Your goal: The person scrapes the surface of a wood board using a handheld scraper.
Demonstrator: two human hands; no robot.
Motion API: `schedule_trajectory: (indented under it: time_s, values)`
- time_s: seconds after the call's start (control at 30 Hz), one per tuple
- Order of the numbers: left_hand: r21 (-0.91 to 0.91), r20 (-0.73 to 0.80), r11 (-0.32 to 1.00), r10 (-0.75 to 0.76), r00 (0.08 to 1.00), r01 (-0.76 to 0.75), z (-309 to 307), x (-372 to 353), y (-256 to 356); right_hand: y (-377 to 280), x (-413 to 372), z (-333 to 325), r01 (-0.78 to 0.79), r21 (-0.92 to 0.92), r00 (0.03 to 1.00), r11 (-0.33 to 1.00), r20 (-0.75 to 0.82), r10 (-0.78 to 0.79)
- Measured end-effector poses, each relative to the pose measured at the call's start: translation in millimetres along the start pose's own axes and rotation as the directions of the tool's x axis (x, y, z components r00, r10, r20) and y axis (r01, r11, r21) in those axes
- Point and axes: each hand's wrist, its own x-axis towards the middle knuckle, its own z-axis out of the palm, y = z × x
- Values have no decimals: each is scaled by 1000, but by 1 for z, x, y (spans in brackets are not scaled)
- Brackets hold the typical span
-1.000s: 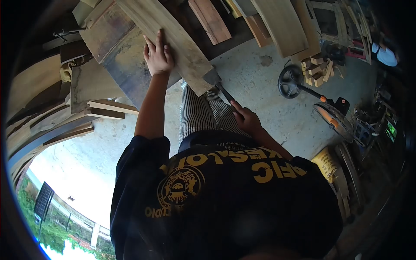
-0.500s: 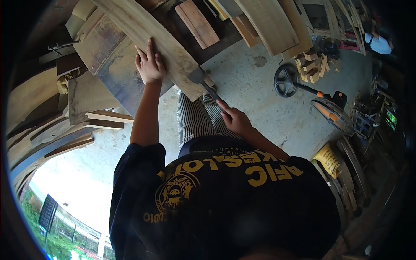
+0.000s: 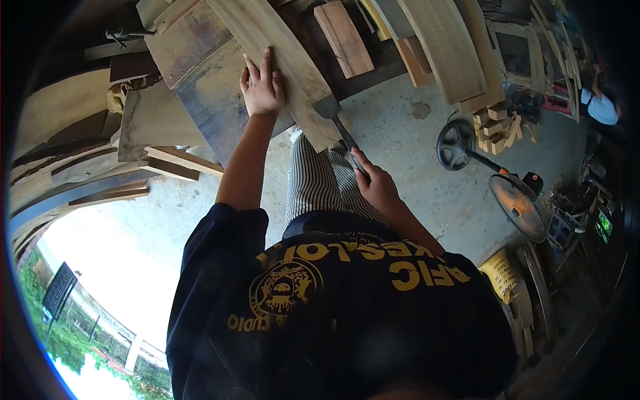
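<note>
A long wooden board (image 3: 283, 50) runs from the top edge down toward my legs, its near end above my striped trousers. My left hand (image 3: 262, 87) lies on the board's left edge with its fingers spread, holding nothing. My right hand (image 3: 378, 183) is wrapped round the dark handle of a putty knife (image 3: 327, 107). Its wide, flat blade touches the board's right side near the close end. Beneath the board, on the left, is a stained dark panel (image 3: 210, 100).
A reddish wood block (image 3: 345, 40) and pale planks (image 3: 447, 50) lie at the top. Cut wood pieces (image 3: 495, 130) are heaped on the floor, near a standing fan (image 3: 519, 207). Boards (image 3: 80, 167) are stacked at left. Another person (image 3: 599, 107) is at far right.
The whole view has shifted, so board, hands and surroundings appear farther right. My left hand still lies on the board, and my right hand still grips the putty knife near the board's end.
</note>
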Motion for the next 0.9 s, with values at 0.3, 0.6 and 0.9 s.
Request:
schedule_trajectory:
  time_s: [0.3, 0.6, 0.9]
  values:
    - [-42, -43, 999, -11, 999, 9, 1, -1, 1, 11, -27, 0, 187, 88, 974, 978, -149, -173]
    - [-40, 12, 998, -45, 999, 46, -7, 0, 5, 0, -8, 3, 141, 77, 980, 987, -152, -128]
    - [-114, 41, 991, -69, 997, 73, -16, -3, 9, -36, 37, -11, 218, 65, 960, 974, -193, -202]
